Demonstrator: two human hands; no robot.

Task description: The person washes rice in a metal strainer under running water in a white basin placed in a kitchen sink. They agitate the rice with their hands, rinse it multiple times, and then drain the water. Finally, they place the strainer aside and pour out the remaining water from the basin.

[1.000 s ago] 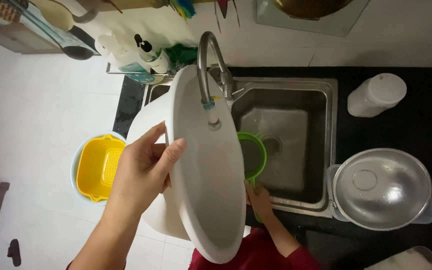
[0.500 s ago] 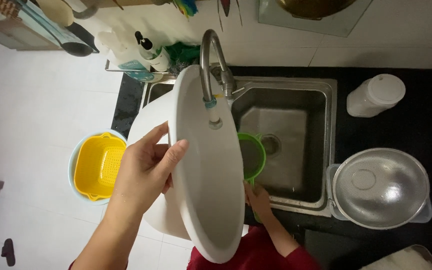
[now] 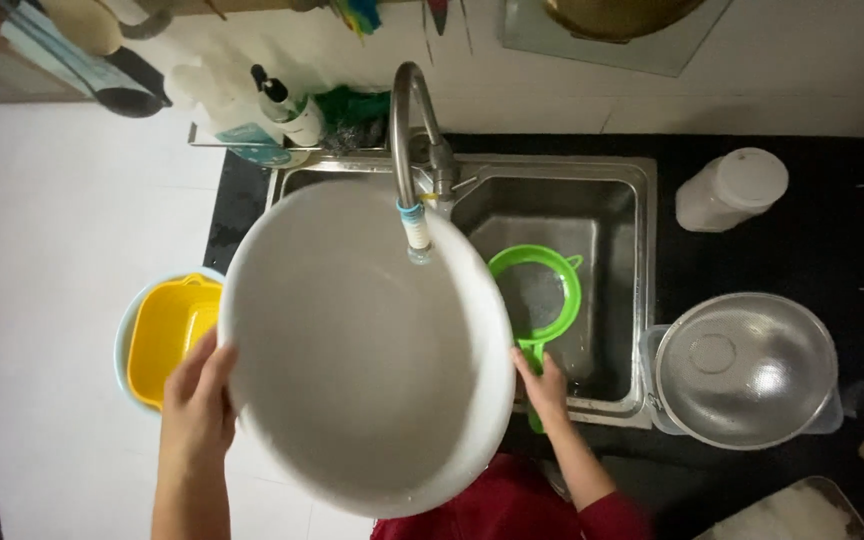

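We have just turned the big white basin (image 3: 362,350): half a second ago it stood nearly on edge, showing us its rim and outer wall, and now its mouth faces us, so we look straight into the hollow. The left hand (image 3: 195,400), which lay flat on the outside wall, has moved to the rim at the lower left of the frame, its fingers curled over the edge and gripping it. The right hand (image 3: 544,385) sits at the basin's right rim, just right of centre; from here we cannot tell whether its fingers hold the rim or the handle of the green strainer (image 3: 535,293) right beside them.

With the mouth up, the basin sits directly under the tap spout (image 3: 416,228), over the left part of the steel sink (image 3: 602,200). The inside looks bare, with only a few wet beads near the lower rim; we see no water running.

The green strainer lies in the sink, right of the basin, and its mesh looks bare. At the left edge a yellow tub (image 3: 167,335) nests in a pale blue one on the floor, nothing visible inside. On the dark worktop to the right stand a shiny steel bowl (image 3: 747,368), apparently turned bottom up, and a white lidded jar (image 3: 732,190) whose contents are hidden.
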